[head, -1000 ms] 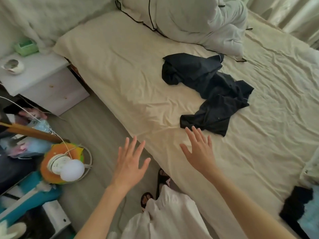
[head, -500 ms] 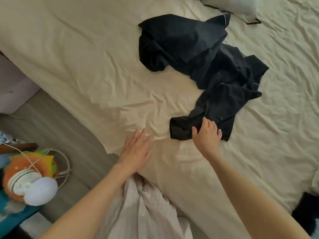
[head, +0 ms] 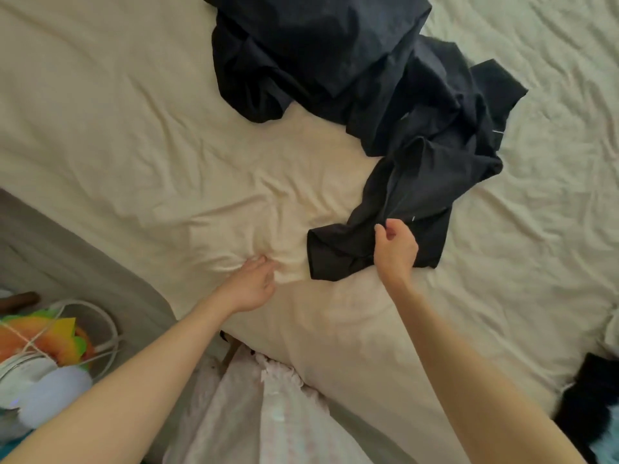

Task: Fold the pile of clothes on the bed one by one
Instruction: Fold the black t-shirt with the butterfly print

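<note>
Clothes (head: 355,72), dark, heaped mid-bed toward far edge of bed (head: 134,145), cream sheet creased. Nearest garment (head: 412,202) trailing toward near edge. Right hand (head: 395,251) on that garment, fingers (head: 385,229) pinching a fold. Left hand (head: 253,283) resting beside garment near same edge, fingers relaxed, grasping nothing.

At eight o'clock, on the grey floor (head: 67,249), sits an orange and green toy (head: 40,339) under white cords. A black furry thing (head: 593,393) lies at four o'clock.
</note>
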A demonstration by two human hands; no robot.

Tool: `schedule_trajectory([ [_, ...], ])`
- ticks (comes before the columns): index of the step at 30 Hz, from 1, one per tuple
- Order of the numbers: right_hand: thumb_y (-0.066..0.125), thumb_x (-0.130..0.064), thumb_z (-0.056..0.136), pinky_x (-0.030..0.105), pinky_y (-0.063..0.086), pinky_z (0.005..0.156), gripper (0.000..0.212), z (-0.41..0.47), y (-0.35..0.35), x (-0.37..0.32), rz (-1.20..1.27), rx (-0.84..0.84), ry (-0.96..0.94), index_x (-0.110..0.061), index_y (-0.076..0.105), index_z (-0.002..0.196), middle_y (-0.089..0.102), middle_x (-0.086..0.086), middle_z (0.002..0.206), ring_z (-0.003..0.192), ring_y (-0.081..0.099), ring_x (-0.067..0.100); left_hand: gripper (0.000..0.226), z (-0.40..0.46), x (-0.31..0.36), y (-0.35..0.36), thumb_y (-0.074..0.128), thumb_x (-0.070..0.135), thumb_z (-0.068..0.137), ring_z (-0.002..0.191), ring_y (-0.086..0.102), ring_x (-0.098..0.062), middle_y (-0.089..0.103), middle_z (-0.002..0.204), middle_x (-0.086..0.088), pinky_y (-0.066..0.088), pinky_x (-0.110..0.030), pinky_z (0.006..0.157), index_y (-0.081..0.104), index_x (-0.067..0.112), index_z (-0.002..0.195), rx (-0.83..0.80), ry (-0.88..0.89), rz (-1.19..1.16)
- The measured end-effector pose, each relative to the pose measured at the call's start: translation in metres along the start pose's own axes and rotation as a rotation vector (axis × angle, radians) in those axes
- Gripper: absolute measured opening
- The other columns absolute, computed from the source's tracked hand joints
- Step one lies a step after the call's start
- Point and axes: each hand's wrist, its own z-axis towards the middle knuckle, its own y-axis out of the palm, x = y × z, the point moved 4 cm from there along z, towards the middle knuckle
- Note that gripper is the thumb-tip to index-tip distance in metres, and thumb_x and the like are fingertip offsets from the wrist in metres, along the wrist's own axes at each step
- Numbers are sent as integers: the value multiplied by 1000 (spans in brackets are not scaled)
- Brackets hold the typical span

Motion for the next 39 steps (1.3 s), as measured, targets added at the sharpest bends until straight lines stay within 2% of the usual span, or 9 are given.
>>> schedule_trajectory([
  [5, 62, -13, 90, 4, 39, 66, 14, -61, -6, -44, 227, -103, -163, -8, 66, 102, 54, -16, 79, 74, 54, -4, 47, -35, 54, -42, 44, 37, 98, 126, 40, -6, 42, 142, 6, 33, -21, 98, 38, 23, 141, 220, -13, -719],
  [9, 66, -3, 85, 8, 40, 68, 6, -106, -7, -74, 235, -295, -337, -4, 70, 88, 56, -13, 74, 68, 54, -2, 31, -54, 92, -67, 55, 31, 93, 98, 59, -2, 64, 112, 6, 47, -19, 85, 56, 20, 122, 237, 52, -1075],
  [12, 66, -5, 85, 21, 44, 71, 11, -130, -6, -82, 169, -424, -401, -4, 73, 92, 63, -3, 82, 74, 57, 11, 1, -62, 98, -79, 65, 14, 87, 70, 62, -7, 66, 77, 2, 48, -12, 59, 64, 14, 88, 299, 51, -955],
  [14, 65, -8, 87, 23, 46, 76, 14, -137, -8, -82, 151, -466, -388, -6, 74, 98, 69, 2, 90, 81, 60, 13, 7, -69, 88, -83, 63, 11, 87, 64, 56, -6, 61, 69, 6, 43, -12, 52, 62, 14, 80, 417, 20, -834],
  [19, 58, -15, 93, 21, 46, 86, 19, -125, -21, -74, 153, -362, -305, -10, 72, 104, 69, -1, 102, 94, 61, 10, 5, -116, 28, -78, 59, 16, 91, 86, 62, -17, 67, 89, -3, 49, -30, 72, 63, 14, 89, 608, -108, -966],
  [24, 54, -26, 95, 25, 40, 87, 33, -93, -18, -61, 113, -207, -145, -8, 57, 123, 62, 5, 113, 105, 57, 18, 6, -176, -56, -52, 52, 16, 95, 83, 56, -17, 59, 83, 5, 40, -24, 62, 56, 13, 92, 811, -407, -857],
  [30, 58, -32, 92, 30, 35, 98, 54, -56, 37, -72, -17, -271, -91, -2, 44, 134, 53, 11, 133, 124, 48, 27, 35, -167, -91, -31, 50, 12, 96, 105, 51, -23, 55, 126, -13, 36, -28, 82, 47, 6, 130, 579, -526, -768],
  [36, 61, -29, 91, 34, 45, 90, 50, -5, 91, -72, 257, -237, 264, 0, 49, 131, 60, 13, 118, 107, 58, 27, 35, -126, -91, -14, 47, 17, 97, 111, 50, -14, 50, 133, -3, 38, -17, 80, 47, 15, 132, 561, -386, -606],
  [39, 58, -14, 92, 34, 44, 72, 15, -11, 88, -70, 389, -70, 261, -2, 65, 88, 61, 7, 81, 69, 51, 13, 33, -113, -78, -9, 48, 15, 97, 119, 49, -15, 50, 130, -2, 38, -17, 86, 49, 14, 130, 580, -314, -534],
])
